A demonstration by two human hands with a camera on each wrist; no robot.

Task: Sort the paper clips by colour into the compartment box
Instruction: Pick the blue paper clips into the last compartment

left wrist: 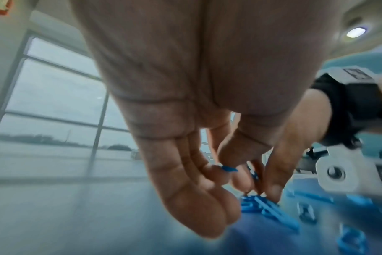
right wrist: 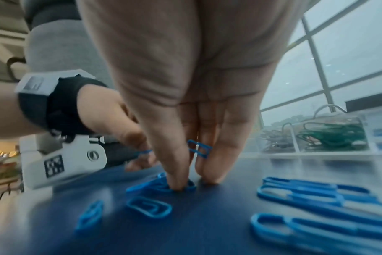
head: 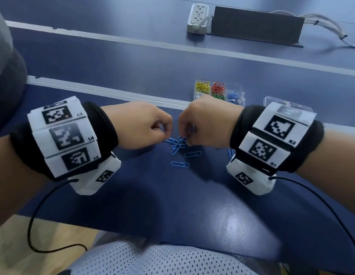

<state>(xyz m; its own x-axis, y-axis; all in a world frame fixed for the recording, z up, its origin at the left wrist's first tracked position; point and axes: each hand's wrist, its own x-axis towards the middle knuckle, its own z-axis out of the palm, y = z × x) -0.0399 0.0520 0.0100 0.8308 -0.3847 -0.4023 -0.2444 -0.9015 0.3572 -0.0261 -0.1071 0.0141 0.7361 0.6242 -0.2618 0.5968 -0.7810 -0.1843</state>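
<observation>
Blue clips (head: 179, 153): several, loose, uncounted

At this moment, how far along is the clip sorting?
Done: yellow, red, green and white clips sit in the compartment box. In hand: the left hand pinches a blue clip; the right hand holds another while reaching into the loose blue clips left on the table.

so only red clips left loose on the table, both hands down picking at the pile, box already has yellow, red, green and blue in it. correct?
Not quite: the loose paper clips on the table are blue, not red, as the head and right wrist views show. The rest holds: the left hand and right hand are both down at the pile, and the compartment box already holds yellow, red, green and blue clips.
</observation>
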